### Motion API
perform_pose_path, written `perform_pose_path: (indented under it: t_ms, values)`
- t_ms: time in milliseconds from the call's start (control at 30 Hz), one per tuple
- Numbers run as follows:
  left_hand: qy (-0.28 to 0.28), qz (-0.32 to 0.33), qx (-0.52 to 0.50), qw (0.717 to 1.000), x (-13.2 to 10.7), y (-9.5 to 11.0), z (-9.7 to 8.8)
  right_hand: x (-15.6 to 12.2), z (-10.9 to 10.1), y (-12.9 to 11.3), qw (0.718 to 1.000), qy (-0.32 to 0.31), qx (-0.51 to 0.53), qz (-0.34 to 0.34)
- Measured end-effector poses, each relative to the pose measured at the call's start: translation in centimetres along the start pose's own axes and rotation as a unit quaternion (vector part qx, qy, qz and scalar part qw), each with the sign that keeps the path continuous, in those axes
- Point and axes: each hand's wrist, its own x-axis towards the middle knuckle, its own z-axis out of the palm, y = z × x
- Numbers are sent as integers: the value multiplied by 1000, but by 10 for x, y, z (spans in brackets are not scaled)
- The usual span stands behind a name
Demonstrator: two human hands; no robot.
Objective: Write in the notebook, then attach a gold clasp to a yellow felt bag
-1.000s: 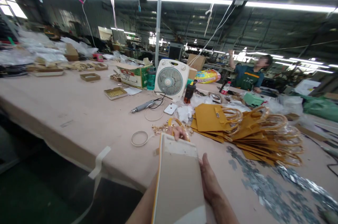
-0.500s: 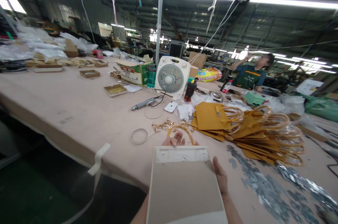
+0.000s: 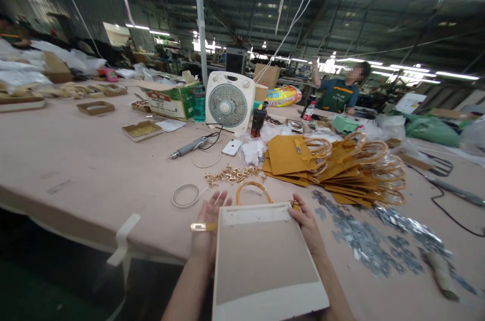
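Observation:
A flat beige panel with white edges point(image 3: 263, 255) is held up in front of me, tilted over the table edge. A mustard loop handle point(image 3: 254, 184) shows beyond its top edge. My left hand point(image 3: 206, 227) is open at the panel's left side, palm up with fingers stretched out. A mustard strap with a gold metal end point(image 3: 202, 227) sticks out from the panel across that palm. My right hand point(image 3: 308, 225) grips the panel's upper right corner, thumb on its face. A small mustard tab point(image 3: 295, 205) shows by the right fingers.
Ahead lie gold metal fittings point(image 3: 233, 174), a white tape ring point(image 3: 185, 196), an electric screwdriver point(image 3: 187, 148) and a phone point(image 3: 232, 147). Mustard bag pieces point(image 3: 291, 154) are stacked right of them, near scattered grey metal plates point(image 3: 359, 240). A box fan point(image 3: 229, 101) stands behind; a co-worker point(image 3: 337, 91) is across the table.
My left hand has come out from behind the panel's top to its left side, and the strap now shows. The right hand has moved up to the corner. The view has shifted right.

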Motion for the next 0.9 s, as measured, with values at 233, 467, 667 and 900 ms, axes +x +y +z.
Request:
perform_pose_path:
  t_ms: [233,467,667,900]
  values:
    - [-76,18,344,936,-22,15,-7,-6,-25,-9,984,24,-141,-102]
    - [-246,190,750,584,-33,8,25,-16,-51,-8,948,57,-283,-132]
    - [-251,251,815,457,-45,-20,50,-17,-42,5,891,30,-408,-198]
    - [-181,285,764,550,-44,-46,27,-20,-31,0,724,59,-538,-428]
